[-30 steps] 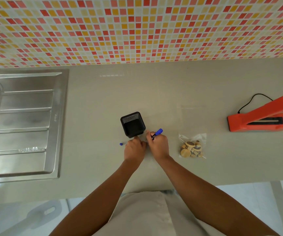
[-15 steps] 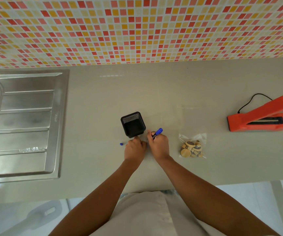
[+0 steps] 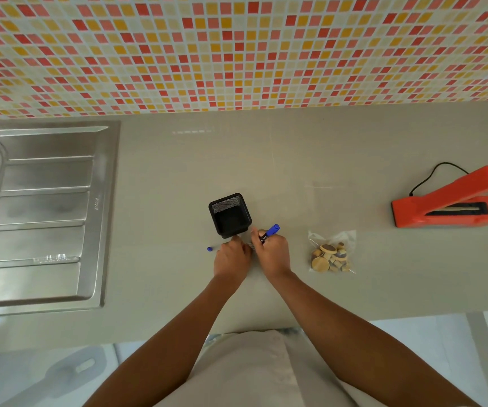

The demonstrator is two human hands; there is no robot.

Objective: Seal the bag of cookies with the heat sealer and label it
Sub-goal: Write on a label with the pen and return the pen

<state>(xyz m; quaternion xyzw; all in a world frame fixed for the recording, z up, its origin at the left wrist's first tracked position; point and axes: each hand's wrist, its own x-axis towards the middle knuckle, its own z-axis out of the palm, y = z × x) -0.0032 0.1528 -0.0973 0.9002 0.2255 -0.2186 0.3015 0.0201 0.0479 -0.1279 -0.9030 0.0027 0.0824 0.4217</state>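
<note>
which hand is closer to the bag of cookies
Right. The right hand, gripping a blue pen, is just left of the bag of cookies, apart from it; the left hand lies farther left.

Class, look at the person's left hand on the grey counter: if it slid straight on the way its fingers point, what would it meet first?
Probably the black square mesh pen holder: it stands directly ahead of the left hand, almost at its fingertips; whether they already touch is unclear.

- Bright, even and soft, with barely any shadows.
- Pale glare streak on the far counter (image 3: 192, 132); sheen on the left drainboard (image 3: 45, 207).
- Wide-angle bowing toward the edges.
</note>
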